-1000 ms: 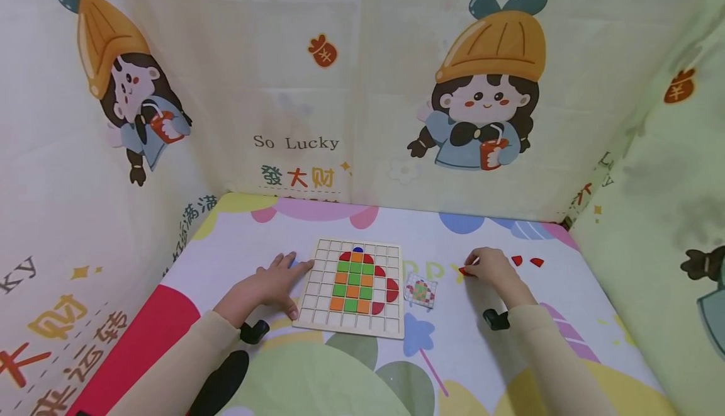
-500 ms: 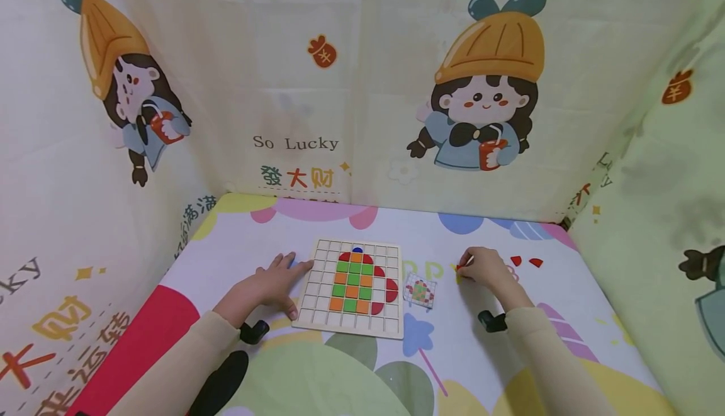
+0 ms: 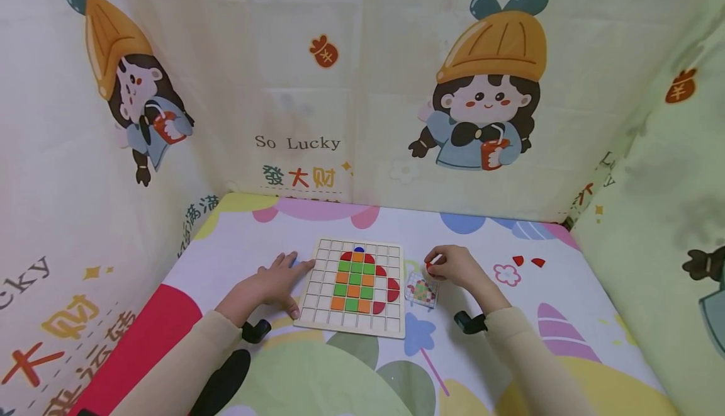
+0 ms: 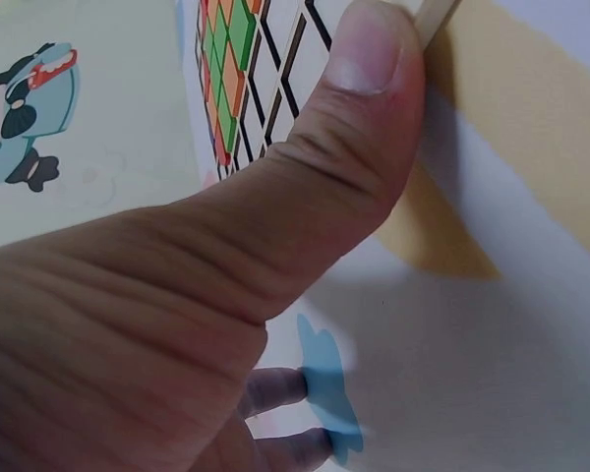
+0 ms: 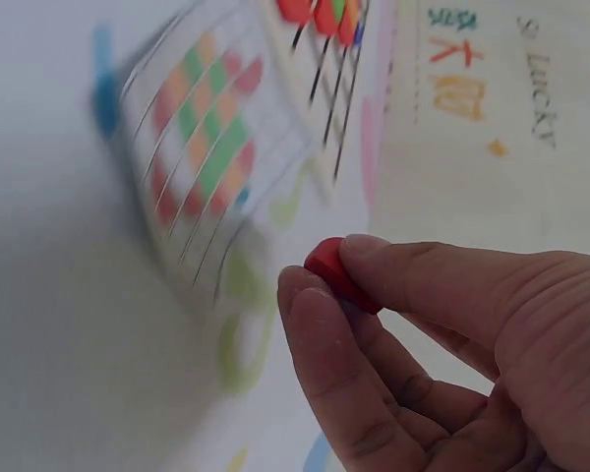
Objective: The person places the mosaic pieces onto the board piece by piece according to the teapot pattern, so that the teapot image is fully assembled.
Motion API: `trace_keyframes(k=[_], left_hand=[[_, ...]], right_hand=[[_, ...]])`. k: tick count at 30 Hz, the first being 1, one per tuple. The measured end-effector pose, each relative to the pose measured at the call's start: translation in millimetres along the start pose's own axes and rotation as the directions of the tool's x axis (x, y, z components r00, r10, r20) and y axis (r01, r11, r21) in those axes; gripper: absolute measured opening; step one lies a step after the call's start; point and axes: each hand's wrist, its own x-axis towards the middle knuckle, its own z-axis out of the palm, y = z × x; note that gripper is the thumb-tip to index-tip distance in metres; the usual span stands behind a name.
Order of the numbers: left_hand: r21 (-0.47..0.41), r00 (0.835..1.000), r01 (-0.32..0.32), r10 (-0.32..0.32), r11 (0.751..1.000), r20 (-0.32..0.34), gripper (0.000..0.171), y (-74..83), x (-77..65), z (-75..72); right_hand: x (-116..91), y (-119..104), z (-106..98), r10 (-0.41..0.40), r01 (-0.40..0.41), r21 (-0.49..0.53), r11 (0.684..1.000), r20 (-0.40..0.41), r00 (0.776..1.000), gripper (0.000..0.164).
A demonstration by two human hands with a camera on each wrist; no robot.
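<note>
My right hand (image 3: 457,269) pinches a small red quarter-round tile (image 5: 340,274) between thumb and fingertips, above the far edge of a small printed pattern card (image 3: 421,291). Left of the card lies a wooden grid board (image 3: 317,318). Green, orange and red tiles fill part of its squares, and a blue round one (image 3: 359,250) sits at the top of the figure. My left hand (image 3: 270,289) rests at the board's left side with fingers spread. In the left wrist view its thumb (image 4: 369,59) lies on the board's edge.
Two red tiles (image 3: 538,262) lie at the right on the printed tablecloth (image 3: 476,378). Fabric walls (image 3: 385,89) with cartoon figures stand behind and at both sides of the table.
My right hand has moved left with the red tile, from near the loose tiles to over the pattern card. The left hand and the board have stayed in place.
</note>
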Motion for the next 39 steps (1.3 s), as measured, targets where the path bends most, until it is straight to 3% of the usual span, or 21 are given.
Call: trace_keyframes(k=[11, 18, 25, 33, 39], left_hand=[[0.001, 1.000, -0.007, 0.007, 1.000, -0.011, 0.122, 0.6, -1.2, -0.1], [0.005, 1.000, -0.008, 0.008, 1.000, -0.011, 0.122, 0.3, 0.1, 0.4], [-0.007, 1.000, -0.009, 0.009, 1.000, -0.005, 0.121, 2.8, -2.8, -3.2], [-0.010, 1.000, -0.012, 0.012, 1.000, 0.008, 0.119, 3.8, -3.7, -3.9], [-0.009, 1.000, -0.009, 0.009, 1.000, 0.015, 0.119, 2.4, -3.3, -5.7]], right_hand=[[9, -36, 22, -0.031, 0.028, 0.048, 0.998, 0.064, 0.997, 0.011], [15, -57, 35, -0.060, 0.044, 0.132, 0.990, 0.116, 0.991, 0.011], [25, -78, 53, -0.083, 0.067, 0.137, 0.988, 0.113, 0.990, 0.010], [32, -98, 80, -0.181, 0.157, 0.148, 0.977, 0.168, 0.969, 0.005], [38, -110, 100, -0.201, 0.168, 0.166, 0.972, 0.204, 0.958, 0.004]])
